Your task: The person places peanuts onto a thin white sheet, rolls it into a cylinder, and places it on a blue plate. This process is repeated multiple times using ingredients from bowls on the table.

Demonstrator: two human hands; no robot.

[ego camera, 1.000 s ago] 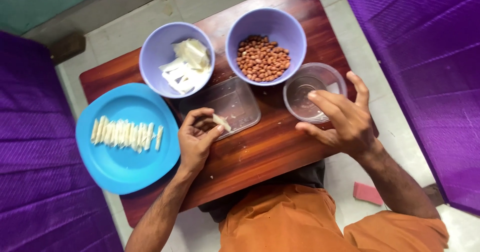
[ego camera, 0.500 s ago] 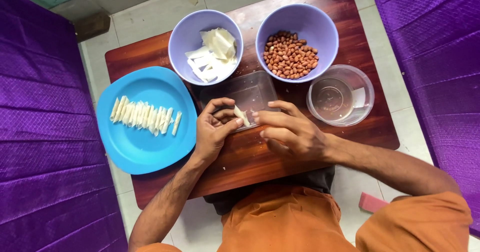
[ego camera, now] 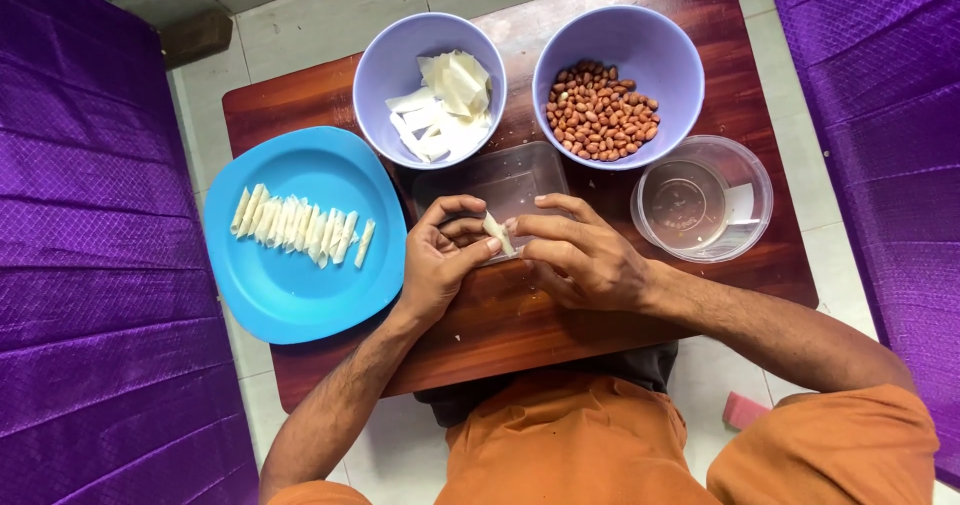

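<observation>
My left hand (ego camera: 440,260) and my right hand (ego camera: 580,255) meet over the small wooden table (ego camera: 620,305), both pinching a small pale dough roll (ego camera: 497,233) between their fingertips. Just behind them lies a clear rectangular plastic tray (ego camera: 500,177). A blue plate (ego camera: 300,255) to the left carries a row of several finished pale rolls (ego camera: 297,227). Behind the hands stand a lavender bowl of white dough sheets (ego camera: 437,105) and a lavender bowl of peanuts (ego camera: 600,113).
A clear round container (ego camera: 745,165) stands at the right of the table. Purple fabric (ego camera: 90,265) flanks the table on the left, with more purple fabric (ego camera: 880,115) on the right. A pink object (ego camera: 745,410) lies on the tiled floor by my knee.
My right hand has come from the clear round container over to my left hand, and both now hold the roll. The camera view has shifted slightly.
</observation>
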